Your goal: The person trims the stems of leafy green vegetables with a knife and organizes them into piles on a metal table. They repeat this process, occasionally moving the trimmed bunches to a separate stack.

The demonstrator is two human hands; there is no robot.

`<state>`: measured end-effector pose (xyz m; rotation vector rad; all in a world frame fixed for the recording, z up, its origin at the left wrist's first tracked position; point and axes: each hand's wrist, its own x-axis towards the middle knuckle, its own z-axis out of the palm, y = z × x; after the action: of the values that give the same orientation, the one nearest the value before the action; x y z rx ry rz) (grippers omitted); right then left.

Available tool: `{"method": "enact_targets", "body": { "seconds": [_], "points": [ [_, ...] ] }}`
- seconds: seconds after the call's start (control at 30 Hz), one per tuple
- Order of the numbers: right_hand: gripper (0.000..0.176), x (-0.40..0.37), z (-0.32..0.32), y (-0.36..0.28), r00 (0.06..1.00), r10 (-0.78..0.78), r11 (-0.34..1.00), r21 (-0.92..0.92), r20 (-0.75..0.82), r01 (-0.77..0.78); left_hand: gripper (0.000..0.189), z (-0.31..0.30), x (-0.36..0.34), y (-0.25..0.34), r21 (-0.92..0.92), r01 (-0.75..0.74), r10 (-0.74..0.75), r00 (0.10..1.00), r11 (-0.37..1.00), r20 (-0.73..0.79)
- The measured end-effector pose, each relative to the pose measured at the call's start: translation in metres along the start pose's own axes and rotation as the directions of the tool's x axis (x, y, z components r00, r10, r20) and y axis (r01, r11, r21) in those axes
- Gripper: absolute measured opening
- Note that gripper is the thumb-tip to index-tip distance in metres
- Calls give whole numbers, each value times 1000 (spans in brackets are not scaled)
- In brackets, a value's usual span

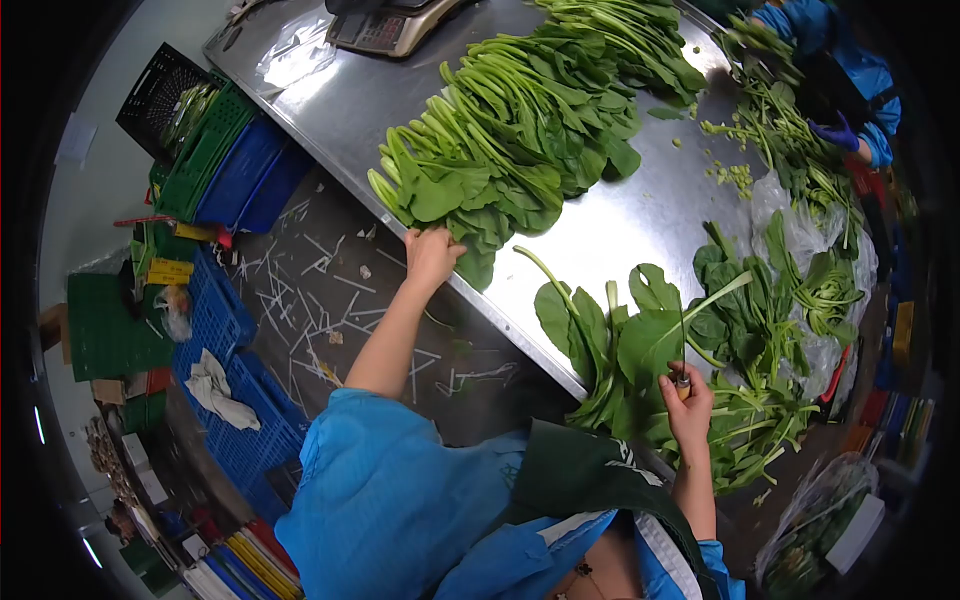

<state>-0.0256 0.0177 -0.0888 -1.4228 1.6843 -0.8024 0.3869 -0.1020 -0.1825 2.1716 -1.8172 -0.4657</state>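
Note:
My left hand (432, 248) is closed at the near end of a long row of leafy greens (540, 120), by the metal table's edge. Its curled fingers grip the end greens, though the grip itself is partly hidden. The row's pale stems point to the left and its leaves to the right. In my right hand (688, 402) is a knife (683, 380) with a wooden handle, its thin dark blade pointing up. Loose leafy greens (650, 345) lie around and beneath that hand, some overhanging the table edge.
On the metal table (650, 215) stands a scale (385, 28) at the far left. Trimmings and clear plastic (800, 235) lie to the right, near a co-worker's gloved hand (835, 133). Crates (240, 175) and a blue pallet (245, 420) stand left; scraps litter the floor.

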Motion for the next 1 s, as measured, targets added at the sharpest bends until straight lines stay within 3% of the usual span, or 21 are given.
{"method": "enact_targets", "body": {
  "seconds": [0.1,0.17,0.23,0.3,0.33,0.37,0.4,0.43,0.5,0.53,0.57,0.63,0.7,0.77,0.8,0.83,0.87,0.9,0.93,0.97,1.0],
  "points": [
    [23,-3,-3,3,1000,4,1000,3,-10,-4,17,0,-7,2,53,-162,163,986,985,-26],
    [22,-6,-9,9,999,8,1000,-3,-53,-8,15,-21,-17,19,202,-295,341,906,934,-252],
    [23,-14,-16,19,992,70,997,-17,-109,-72,10,-55,-35,64,3,-384,365,875,923,-317],
    [23,-22,-18,32,978,97,995,28,-187,-93,8,-41,-53,102,-322,-521,399,837,791,-373],
    [23,-24,-20,39,972,101,994,67,-212,-88,12,-23,-62,125,-516,-512,413,859,687,-303],
    [23,-26,-22,42,963,107,992,86,-247,-88,17,-13,-69,153,-617,-522,581,804,588,-127],
    [23,-29,-23,42,955,110,991,103,-276,-84,32,1,-73,179,-593,-634,794,608,497,15],
    [22,-32,-24,42,944,134,982,166,-302,-86,47,5,-75,203,-473,-730,869,439,493,229],
    [23,-43,-31,53,936,211,960,240,-283,-144,46,39,-57,213,-487,-638,793,561,597,238],
    [24,-47,-32,55,928,194,965,230,-319,-123,53,63,-49,206,-534,-453,623,758,714,191],
    [30,-52,-36,56,933,253,959,195,-257,-206,64,75,-41,208,-269,-535,576,811,801,101],
    [36,-60,-28,85,945,166,986,46,-283,-160,78,127,-38,204,-482,-434,546,830,761,116],
    [38,-68,-29,115,920,384,922,85,-81,-377,83,142,-80,227,-303,-588,653,732,750,195],
    [38,-92,-38,158,908,363,927,-16,-208,-375,85,159,-124,249,-371,-666,762,587,647,275],
    [37,-102,-54,169,865,438,894,16,-246,-448,84,161,-148,267,-382,-655,758,547,652,355],
    [37,-112,-72,181,815,510,855,54,-275,-516,83,165,-169,286,-410,-674,789,508,614,347],
    [37,-125,-86,207,815,459,874,17,-353,-485,80,171,-186,308,-478,-660,815,448,579,368],
    [36,-134,-105,221,786,457,874,46,-415,-484,78,184,-203,328,-487,-748,891,399,452,215],
    [35,-140,-129,225,737,501,842,57,-453,-537,77,202,-220,348,-522,-749,913,325,407,245],
    [36,-147,-149,247,711,497,826,22,-498,-563,74,210,-233,375,-588,-732,936,224,344,270],
    [36,-154,-171,259,701,481,822,-8,-526,-570,74,209,-243,402,-648,-707,937,60,284,344]
  ]
}}
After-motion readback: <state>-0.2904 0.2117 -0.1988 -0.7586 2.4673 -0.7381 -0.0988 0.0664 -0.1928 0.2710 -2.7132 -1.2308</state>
